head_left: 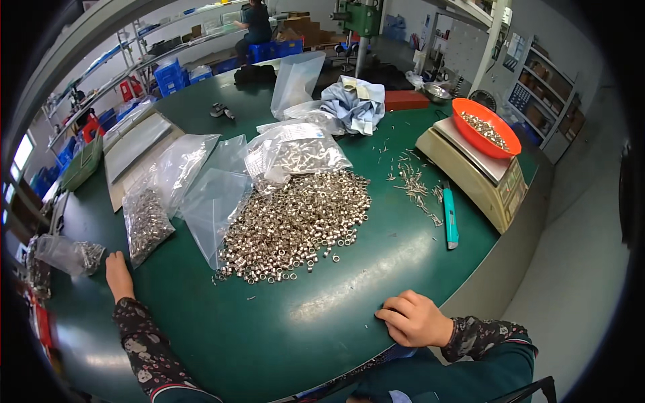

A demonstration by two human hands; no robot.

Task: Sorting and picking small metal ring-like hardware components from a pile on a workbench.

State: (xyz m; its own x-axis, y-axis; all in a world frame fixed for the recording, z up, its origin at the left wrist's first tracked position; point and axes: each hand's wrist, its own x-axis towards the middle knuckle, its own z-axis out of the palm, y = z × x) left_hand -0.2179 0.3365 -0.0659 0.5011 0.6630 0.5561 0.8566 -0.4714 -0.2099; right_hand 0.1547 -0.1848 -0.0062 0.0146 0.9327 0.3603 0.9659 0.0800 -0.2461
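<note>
At the near edge of the green surface [269, 336] the person's right hand [413, 319] lay palm down with fingers curled loosely, gripping nothing. Toward the near left edge the left hand [117, 274] rested flat and empty, fingers stretched out just short of a small clear bag of metal parts [70, 255]. Between the hands but farther in, a heap of small silver rings [299, 225] spread across the middle, apart from both hands. Left of the heap lay a filled plastic bag [144, 225] and an empty one [215, 201]. Toward the right edge a teal utility knife [449, 218] lay beside a scale [474, 171] carrying an orange bowl [485, 127]. Beyond, a crumpled blue cloth [353, 104] sat near the far edge.
</note>
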